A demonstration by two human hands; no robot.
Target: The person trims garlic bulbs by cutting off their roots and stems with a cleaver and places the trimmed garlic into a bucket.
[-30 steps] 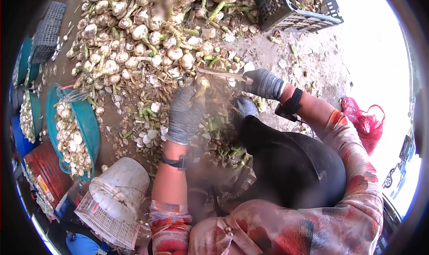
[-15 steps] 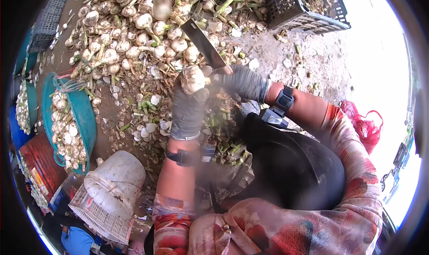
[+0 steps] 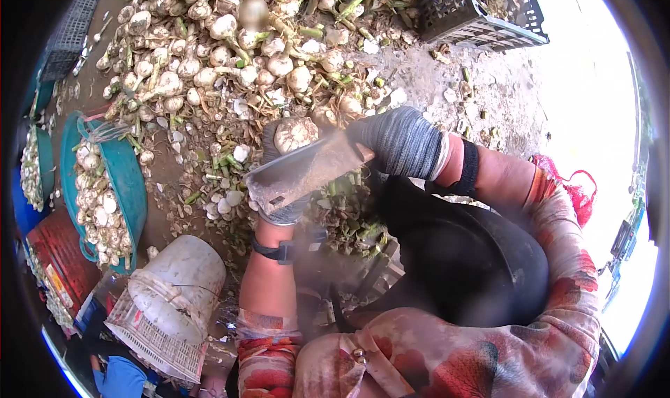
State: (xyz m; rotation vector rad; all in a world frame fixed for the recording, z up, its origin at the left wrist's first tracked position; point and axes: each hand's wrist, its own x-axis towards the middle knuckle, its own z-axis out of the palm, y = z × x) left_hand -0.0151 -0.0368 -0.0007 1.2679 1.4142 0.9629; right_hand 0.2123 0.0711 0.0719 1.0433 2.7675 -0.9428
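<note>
My left hand (image 3: 271, 145), in a dirty grey glove, is closed round a garlic bulb (image 3: 295, 134), which shows above the blade. In my gloved right hand (image 3: 401, 141) is a wide-bladed knife (image 3: 307, 172), gripped at its handle end. Its broad, soiled blade lies across in front of my left hand and hides part of the fingers and palm. Whether the edge touches the bulb I cannot tell. Beyond both hands spreads a big heap of garlic bulbs (image 3: 188, 66) with stalks. Cut stalks and peelings (image 3: 223, 181) litter the ground beneath my hands.
A teal basin (image 3: 132, 181) of garlic stands at the left. Below it are a white bucket (image 3: 192, 272) and a white crate (image 3: 150, 342). A black crate (image 3: 481, 24) sits at the upper right, a red net bag (image 3: 576, 195) at the right. Another person's blue clothing (image 3: 120, 378) shows lower left.
The knife has swung from pointing up and away beyond the bulb to lying across my left hand, blade to the left. My right wrist has turned over. The bulb stays in my left hand.
</note>
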